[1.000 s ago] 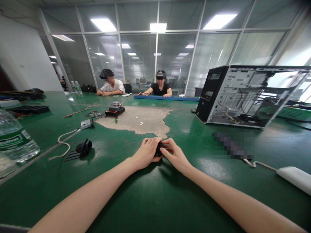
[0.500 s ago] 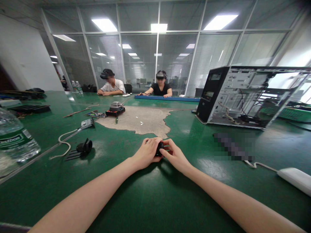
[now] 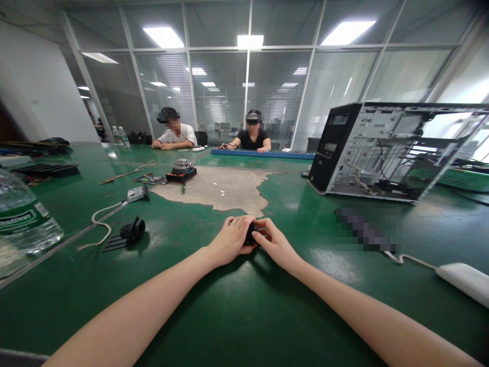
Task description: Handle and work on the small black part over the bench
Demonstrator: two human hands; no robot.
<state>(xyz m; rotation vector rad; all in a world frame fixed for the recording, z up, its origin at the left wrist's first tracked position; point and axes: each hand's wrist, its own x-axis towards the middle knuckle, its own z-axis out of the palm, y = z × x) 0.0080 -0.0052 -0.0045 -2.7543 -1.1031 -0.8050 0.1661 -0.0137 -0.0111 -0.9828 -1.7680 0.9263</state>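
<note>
Hands, bare, one pair, drawn close together above the green table (image 3: 229,311). Left hand (image 3: 231,237): wraps over the black part (image 3: 249,235), fingers across the far side, thumb low on the near side. Right hand (image 3: 278,247): curves inward, thumb and fingertips set against the exposed right side. Firmness of either grip: cannot tell.

Possible faults, largest to smallest. Whole black part: could twist or slip free and drop to the tabletop, owing to a right-hand hold apparently resting on fingertips alone. Fingertips: could get pinched in the narrow space between the hands. Any seam or small detail: could bind or crack under uneven pressure, made likelier by the left hand covering much of the surface.

Placement, largest neighbour first. Computer case (image 3: 331,148): well apart, off to the right. Pale worn patch (image 3: 229,186): just beyond the fingers. Pronged black piece (image 3: 133,232): well apart, off to the left. Black part, smallest: sits between the hands, deeper in the left, shows only as a dark patch toward the right. Contact with the tabletop: hidden, cannot tell.
</note>
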